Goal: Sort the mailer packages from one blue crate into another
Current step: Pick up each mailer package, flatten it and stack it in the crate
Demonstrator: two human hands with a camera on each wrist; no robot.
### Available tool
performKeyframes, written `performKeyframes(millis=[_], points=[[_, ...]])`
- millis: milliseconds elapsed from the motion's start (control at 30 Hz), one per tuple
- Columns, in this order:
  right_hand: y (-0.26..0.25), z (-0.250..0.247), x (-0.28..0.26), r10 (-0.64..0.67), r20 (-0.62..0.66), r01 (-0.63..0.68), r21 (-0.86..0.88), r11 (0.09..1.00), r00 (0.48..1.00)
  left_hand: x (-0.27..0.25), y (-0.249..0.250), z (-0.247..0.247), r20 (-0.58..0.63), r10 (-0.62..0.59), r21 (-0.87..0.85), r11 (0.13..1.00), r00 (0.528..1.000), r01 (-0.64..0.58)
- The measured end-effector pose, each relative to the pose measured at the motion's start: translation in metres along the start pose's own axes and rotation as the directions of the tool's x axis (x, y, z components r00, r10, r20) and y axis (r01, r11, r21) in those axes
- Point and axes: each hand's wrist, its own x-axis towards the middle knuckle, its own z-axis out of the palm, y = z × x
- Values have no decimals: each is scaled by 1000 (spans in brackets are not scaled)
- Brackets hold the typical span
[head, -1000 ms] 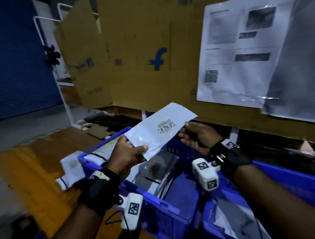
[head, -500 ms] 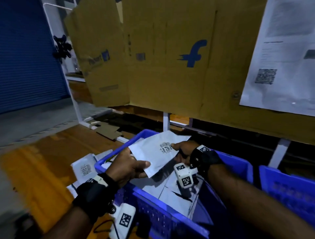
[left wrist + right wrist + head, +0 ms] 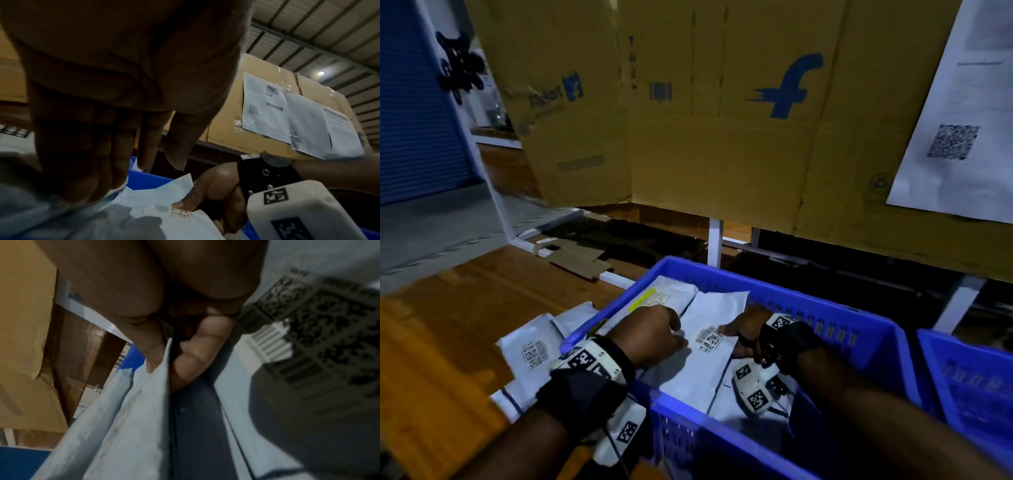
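A white mailer with a barcode label lies flat on the pile of mailers inside the blue crate. My right hand pinches its right edge, thumb on top beside the label; the left wrist view shows this grip on the mailer by the right hand. My left hand is over the mailer's left part with its fingers straight and pointing down, gripping nothing. In the right wrist view the label fills the right side, next to my right hand's fingers.
A second blue crate stands at the right. Several white mailers lie on the wooden table left of the crate. A cardboard wall with taped papers stands right behind the crates.
The mailer came down from mid-air onto the pile in the left crate. My left hand let go and straightened its fingers. The right hand kept its pinch.
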Motion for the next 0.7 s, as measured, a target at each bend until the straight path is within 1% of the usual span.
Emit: performKeyframes(millis=[100,133,167,200,233,267,300,367,400,433,467,500,567,633,667,700], points=[[6,12,22,-52,-80,39,-154,987,995,1,5,5,98,13,69,997,995,-20],[12,14,36,-61,-79,47,-169,985,995,0,6,7,123,18,102,994,992,-31],[25,15,66,-86,-70,74,-151,986,994,-1,8,8,147,16,134,990,989,-36],[32,15,87,-138,-80,122,-176,977,987,-3,9,9,164,13,162,986,986,-40],[31,15,87,-197,-89,170,-245,955,976,-5,11,9,179,8,178,983,984,-41],[28,15,83,-241,-126,197,-286,938,962,-6,11,10,191,8,187,981,982,-44],[13,15,53,-290,-185,213,-349,913,939,-5,11,11,205,1,193,980,979,-41],[-13,15,6,-322,-303,167,-442,881,897,-4,11,12,221,-12,190,981,975,-31],[-18,14,-1,-346,-342,148,-492,858,874,-4,11,11,221,-16,188,982,975,-27],[-22,13,-8,-420,-364,159,-568,808,832,-4,11,11,220,-19,188,982,975,-23],[-24,13,-14,-488,-347,175,-643,745,801,-3,9,11,216,-17,186,982,976,-25],[-25,13,-17,-547,-300,210,-699,683,782,-2,8,11,217,-19,186,982,976,-22],[-31,16,-18,-585,-131,322,-729,604,801,0,5,11,230,-32,181,983,973,-10],[-35,26,-18,-556,121,438,-758,483,822,1,4,13,253,-34,197,980,967,-17],[-37,32,-19,-521,228,480,-770,421,823,1,5,14,259,-34,209,978,965,-22],[-35,37,-17,-479,302,500,-786,364,824,1,6,13,262,-32,220,975,965,-28]])
